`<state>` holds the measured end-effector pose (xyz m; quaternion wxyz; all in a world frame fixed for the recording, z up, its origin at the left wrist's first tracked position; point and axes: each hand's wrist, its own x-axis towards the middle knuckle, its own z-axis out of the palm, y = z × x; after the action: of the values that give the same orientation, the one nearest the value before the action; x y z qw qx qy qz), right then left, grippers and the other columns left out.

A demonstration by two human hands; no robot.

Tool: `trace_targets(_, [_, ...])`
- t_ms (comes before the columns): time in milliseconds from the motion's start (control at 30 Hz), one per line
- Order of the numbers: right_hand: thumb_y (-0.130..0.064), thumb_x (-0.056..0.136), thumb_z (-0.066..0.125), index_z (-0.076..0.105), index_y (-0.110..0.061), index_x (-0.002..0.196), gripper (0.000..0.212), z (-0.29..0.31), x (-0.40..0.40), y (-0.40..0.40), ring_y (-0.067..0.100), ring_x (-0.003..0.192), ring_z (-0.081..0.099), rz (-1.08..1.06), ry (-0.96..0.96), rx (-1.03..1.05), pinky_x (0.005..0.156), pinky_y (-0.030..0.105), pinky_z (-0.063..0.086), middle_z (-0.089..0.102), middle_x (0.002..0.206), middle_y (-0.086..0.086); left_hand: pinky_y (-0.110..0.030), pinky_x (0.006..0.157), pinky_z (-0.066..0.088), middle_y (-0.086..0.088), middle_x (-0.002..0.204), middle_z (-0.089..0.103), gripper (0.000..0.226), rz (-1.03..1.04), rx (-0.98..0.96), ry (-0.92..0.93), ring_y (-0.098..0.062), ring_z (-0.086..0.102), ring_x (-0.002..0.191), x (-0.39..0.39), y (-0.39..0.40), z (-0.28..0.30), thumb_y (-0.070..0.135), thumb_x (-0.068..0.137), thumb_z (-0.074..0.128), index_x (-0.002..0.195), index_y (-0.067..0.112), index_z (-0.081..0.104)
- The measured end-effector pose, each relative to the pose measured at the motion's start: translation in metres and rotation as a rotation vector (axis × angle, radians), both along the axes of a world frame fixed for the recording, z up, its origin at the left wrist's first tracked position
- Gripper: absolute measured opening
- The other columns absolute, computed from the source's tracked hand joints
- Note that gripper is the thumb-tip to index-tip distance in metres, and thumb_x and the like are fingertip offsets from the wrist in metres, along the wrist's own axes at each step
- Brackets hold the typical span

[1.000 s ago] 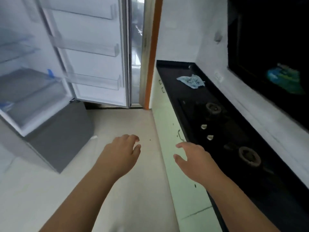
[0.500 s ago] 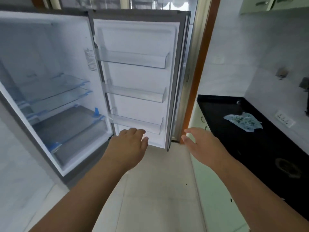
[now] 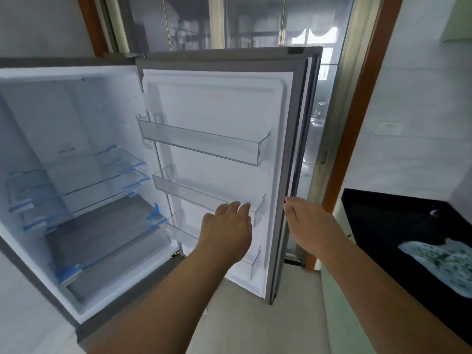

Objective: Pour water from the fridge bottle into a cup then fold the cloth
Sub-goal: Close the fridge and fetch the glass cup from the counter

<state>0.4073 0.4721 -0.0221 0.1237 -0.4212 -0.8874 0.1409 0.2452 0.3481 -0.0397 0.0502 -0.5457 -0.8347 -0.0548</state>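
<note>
The fridge stands wide open, its door (image 3: 224, 111) swung out toward me, showing bare door racks (image 3: 204, 141). Glass shelves (image 3: 102, 172) inside the fridge hold nothing that I can see; no bottle or cup is in view. My left hand (image 3: 227, 226) hovers in front of the lower door racks, fingers apart, holding nothing. My right hand (image 3: 306, 223) is spread beside the door's outer edge, fingertips at the edge; I cannot tell if they touch it. A crumpled white cloth with green print (image 3: 441, 264) lies on the black counter (image 3: 383, 221) at the right.
A glass door with a brown wooden frame (image 3: 357, 123) is behind the fridge door. White tiled wall rises above the counter on the right. Light floor tiles (image 3: 245, 318) lie between the fridge and the pale green cabinet front (image 3: 339, 315).
My view has swung up from the floor and stove to the open fridge. Both hands have risen and reached forward to the door, the right one arriving at its outer edge.
</note>
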Motion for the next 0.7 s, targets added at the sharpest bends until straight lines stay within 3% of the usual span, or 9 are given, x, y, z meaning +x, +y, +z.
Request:
trace_targets(133, [-0.057,0.108,0.026,0.038,-0.028,0.159,0.059,0.011,-0.001,0.029,0.027,0.151,0.042,0.006,-0.028,0.001,0.121,0.052,0.038,0.04,0.166,-0.003,-0.051,0.112,0.04,-0.003,0.166,0.036,0.054,-0.018,-0.04,-0.004,-0.027,0.034,0.152,0.002,0.038,-0.008,0.037,0.112,0.024,0.162,0.018,0.027])
trace_targets(433, [-0.057,0.106,0.039,0.01,-0.026,0.167,0.074,0.026,0.001,0.054,0.03,0.159,0.025,-0.023,0.033,-0.095,0.124,0.05,0.027,0.017,0.175,0.0,-0.045,0.123,0.031,-0.001,0.17,0.028,0.059,-0.003,-0.039,0.017,-0.022,0.019,0.16,-0.009,0.037,-0.051,0.047,0.111,0.023,0.163,0.018,0.024])
trace_targets(533, [-0.059,0.104,0.043,-0.001,-0.031,0.167,0.082,0.026,-0.005,0.054,0.03,0.159,0.023,-0.022,0.126,-0.15,0.124,0.051,0.026,0.011,0.176,-0.002,-0.045,0.116,0.042,-0.004,0.16,0.046,0.057,0.021,-0.01,0.051,-0.024,0.037,0.153,-0.014,0.018,-0.056,0.05,0.109,0.034,0.154,0.016,0.042])
trace_targets(600, [-0.059,0.103,0.046,0.004,-0.034,0.167,0.08,0.027,-0.013,0.047,0.029,0.157,0.03,0.017,0.207,-0.186,0.121,0.047,0.033,0.019,0.174,-0.004,-0.043,0.099,0.055,-0.004,0.138,0.064,0.048,0.03,0.038,0.091,-0.025,0.059,0.135,-0.021,0.002,-0.059,0.051,0.104,0.049,0.135,0.016,0.06])
trace_targets(700, [-0.057,0.101,0.057,0.032,-0.033,0.154,0.064,0.029,-0.026,0.028,0.017,0.13,0.059,0.098,0.313,-0.26,0.093,0.028,0.045,0.053,0.15,-0.008,-0.041,0.082,0.061,-0.005,0.119,0.069,0.034,0.038,0.092,0.142,-0.027,0.067,0.118,-0.033,-0.025,-0.063,0.043,0.103,0.051,0.115,0.016,0.067])
